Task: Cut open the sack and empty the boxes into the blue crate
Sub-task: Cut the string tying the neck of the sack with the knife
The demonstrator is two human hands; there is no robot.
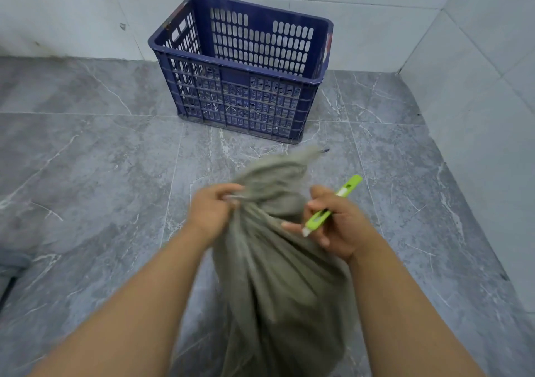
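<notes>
A grey-green cloth sack [278, 284] stands on the floor between my arms, its top bunched and tied at the neck. My left hand [212, 211] grips the gathered neck on its left side. My right hand [338, 223] holds a lime-green utility knife [333, 206] just right of the neck, its white tip pointing down toward the cloth. Whether the blade is out cannot be seen. The blue slotted plastic crate [246, 55] stands beyond the sack, against the wall, with nothing visible inside. No boxes show; the sack hides its contents.
Grey marble-pattern floor tiles [101, 174] spread all around. White tiled walls [477, 116] close in at the back and on the right, forming a corner behind the crate. A dark grey object [11, 264] lies at the left edge.
</notes>
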